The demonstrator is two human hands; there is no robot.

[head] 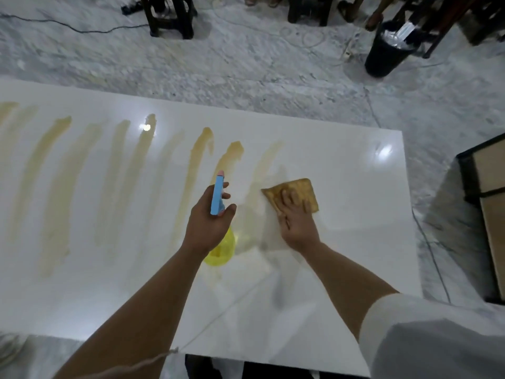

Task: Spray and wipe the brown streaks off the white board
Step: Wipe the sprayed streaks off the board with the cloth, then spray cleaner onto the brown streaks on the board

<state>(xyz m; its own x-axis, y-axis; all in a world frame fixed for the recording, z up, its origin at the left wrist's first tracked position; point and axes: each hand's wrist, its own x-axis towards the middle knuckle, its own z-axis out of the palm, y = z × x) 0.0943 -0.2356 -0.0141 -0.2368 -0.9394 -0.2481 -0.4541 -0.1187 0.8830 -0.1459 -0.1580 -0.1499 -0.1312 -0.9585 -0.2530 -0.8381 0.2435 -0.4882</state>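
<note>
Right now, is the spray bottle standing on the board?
No, the left hand holds the spray bottle up above the white board.

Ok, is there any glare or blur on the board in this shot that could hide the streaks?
Head view: two bright glare spots sit on the white board, one over a brown streak and one near the right corner. The right hand on the cloth looks slightly blurred. The wide lens bows the board's edges.
</note>
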